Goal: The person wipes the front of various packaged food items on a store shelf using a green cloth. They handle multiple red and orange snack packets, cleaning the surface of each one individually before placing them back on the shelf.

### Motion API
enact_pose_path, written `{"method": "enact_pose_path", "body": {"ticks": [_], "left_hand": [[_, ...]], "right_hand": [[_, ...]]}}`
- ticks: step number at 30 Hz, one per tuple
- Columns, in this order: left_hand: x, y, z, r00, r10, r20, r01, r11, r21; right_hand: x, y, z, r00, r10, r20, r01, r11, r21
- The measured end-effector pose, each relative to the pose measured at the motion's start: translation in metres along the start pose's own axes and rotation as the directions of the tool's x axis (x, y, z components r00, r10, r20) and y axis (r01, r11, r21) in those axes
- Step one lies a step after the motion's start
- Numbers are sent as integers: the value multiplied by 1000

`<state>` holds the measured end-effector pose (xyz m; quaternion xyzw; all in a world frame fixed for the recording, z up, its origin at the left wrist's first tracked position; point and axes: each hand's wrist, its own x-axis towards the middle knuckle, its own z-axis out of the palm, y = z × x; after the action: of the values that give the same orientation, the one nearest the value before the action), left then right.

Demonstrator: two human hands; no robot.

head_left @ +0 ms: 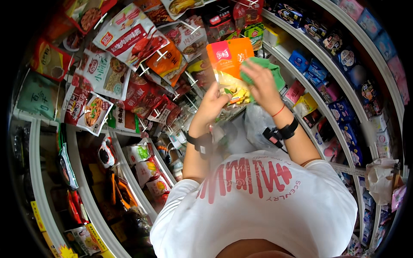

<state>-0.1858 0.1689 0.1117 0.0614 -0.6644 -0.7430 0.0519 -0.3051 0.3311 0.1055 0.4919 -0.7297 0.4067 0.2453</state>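
Note:
My left hand (212, 103) is closed on the lower left edge of an orange pouch (229, 58). The pouch stands upright, with a pink patch on top and a picture of yellow food pieces below. A green cloth (276, 74) lies under my right hand (263, 88), which is a little blurred and grips it at the pouch's right edge. Dark bands circle both wrists, and a thin red cord is on the right one. Below the hands hangs a crumpled clear plastic bag (258, 122).
Packaged foods, such as a red and white pouch (131, 36), hang on metal pegs at the left. Curved shelves of blue packs (344, 112) line the right side. Lower left shelves hold more packets (148, 170). A beige bag (382, 180) hangs at far right.

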Motion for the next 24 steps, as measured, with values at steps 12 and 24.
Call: {"method": "enact_pose_path", "body": {"ticks": [12, 24], "left_hand": [[46, -15, 95, 998, -63, -6, 62, 991, -118], [60, -33, 114, 863, 130, -488, -160, 987, -20]], "right_hand": [[-7, 69, -80, 780, 506, 369, -307, -205, 929], [-11, 92, -69, 787, 345, 511, -573, 104, 813]]}}
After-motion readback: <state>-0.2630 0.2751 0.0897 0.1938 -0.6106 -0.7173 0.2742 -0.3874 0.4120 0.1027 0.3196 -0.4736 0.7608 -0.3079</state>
